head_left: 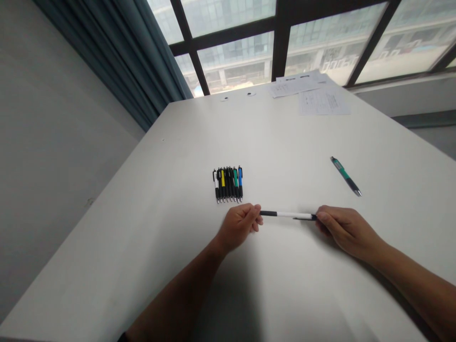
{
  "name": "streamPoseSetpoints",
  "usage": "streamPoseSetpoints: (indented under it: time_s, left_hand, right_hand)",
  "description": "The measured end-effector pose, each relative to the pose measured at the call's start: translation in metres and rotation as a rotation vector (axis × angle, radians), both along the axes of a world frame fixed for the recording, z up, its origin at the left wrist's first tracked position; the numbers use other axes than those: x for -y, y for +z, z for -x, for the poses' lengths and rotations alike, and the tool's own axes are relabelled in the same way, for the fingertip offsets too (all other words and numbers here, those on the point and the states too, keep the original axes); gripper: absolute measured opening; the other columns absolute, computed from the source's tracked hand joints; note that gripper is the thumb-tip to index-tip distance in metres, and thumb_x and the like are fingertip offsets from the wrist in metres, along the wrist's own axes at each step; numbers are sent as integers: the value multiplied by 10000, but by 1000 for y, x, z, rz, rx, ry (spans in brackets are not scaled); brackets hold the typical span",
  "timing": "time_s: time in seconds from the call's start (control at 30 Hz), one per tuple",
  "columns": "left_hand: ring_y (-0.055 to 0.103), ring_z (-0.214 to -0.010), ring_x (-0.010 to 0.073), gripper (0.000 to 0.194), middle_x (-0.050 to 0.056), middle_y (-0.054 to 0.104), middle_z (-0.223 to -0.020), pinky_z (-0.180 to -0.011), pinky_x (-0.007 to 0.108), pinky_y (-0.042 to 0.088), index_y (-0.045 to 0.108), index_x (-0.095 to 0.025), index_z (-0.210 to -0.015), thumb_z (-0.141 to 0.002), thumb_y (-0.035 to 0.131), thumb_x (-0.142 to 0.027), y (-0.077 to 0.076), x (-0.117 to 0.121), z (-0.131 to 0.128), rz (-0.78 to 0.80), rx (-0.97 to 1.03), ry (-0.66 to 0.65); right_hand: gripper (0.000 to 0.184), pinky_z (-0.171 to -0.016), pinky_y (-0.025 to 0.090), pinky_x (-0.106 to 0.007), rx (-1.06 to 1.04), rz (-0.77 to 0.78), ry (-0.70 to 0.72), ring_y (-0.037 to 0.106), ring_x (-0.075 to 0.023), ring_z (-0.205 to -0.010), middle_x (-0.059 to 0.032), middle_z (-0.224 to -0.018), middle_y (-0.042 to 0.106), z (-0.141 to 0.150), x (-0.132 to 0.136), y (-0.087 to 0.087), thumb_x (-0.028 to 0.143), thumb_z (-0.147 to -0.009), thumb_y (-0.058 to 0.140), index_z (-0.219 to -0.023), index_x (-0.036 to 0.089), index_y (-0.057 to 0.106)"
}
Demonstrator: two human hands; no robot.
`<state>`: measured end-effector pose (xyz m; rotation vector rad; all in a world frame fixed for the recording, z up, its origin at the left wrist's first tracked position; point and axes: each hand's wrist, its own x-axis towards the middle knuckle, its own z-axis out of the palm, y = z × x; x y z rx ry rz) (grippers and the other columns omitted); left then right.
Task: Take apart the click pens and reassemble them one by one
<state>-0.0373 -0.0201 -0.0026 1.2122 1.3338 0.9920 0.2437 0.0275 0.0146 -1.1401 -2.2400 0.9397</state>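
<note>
A white pen with a black grip and black clip lies level between my two hands. My left hand pinches its black-grip end, hiding the tip. The clip end is pinched by my right hand, thumb on top. Just beyond my left hand is a tight row of several pens side by side, tips toward me, in white, black, yellow, green and blue. A single green pen with a black grip lies slanted on the table, beyond my right hand.
The white table stretches to the window. Printed papers lie at its far end, near two small round fittings in the tabletop. A blue curtain hangs at the left, beside the wall.
</note>
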Motion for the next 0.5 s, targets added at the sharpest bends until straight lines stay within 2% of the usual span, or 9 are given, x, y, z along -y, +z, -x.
streamPoseSetpoints:
  time_s: [0.33, 0.5]
  left_hand:
    - [502, -493, 72, 359, -35, 594, -573, -495, 182, 395, 636, -143, -894, -907, 643, -502, 0, 0, 1, -7, 86, -34]
    - [502, -479, 71, 366, -35, 617, -588, -462, 178, 385, 658, -145, -1014, -855, 725, -468, -3, -2, 6, 21, 175, -15]
  right_hand:
    - [342, -519, 410, -259, -11, 28, -56, 509, -132, -497, 13, -577, 585, 0, 3, -2, 434, -1015, 466, -787, 212, 593]
    - [309, -508, 390, -265, -10, 11, -43, 492, -141, -532, -1, -625, 578, 1, 2, -2, 455, -984, 519, -854, 196, 626]
